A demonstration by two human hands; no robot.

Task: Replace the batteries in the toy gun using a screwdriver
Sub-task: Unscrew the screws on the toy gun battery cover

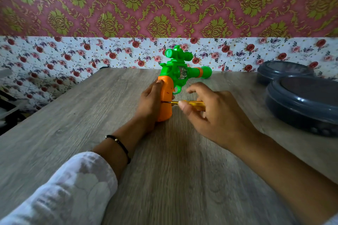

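Orange handle of the toy gun (165, 97), at the table's (73, 115) twelve o'clock, sits in the left hand's (149, 102) grip. The right hand (214, 113) pinches a screwdriver (184, 103), tip at the cover. Early stage, I judge: the batteries are not yet swapped.

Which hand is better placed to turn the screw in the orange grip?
Right. The right hand already holds the yellow screwdriver, tip at the toy gun grip, while the left hand steadies it.
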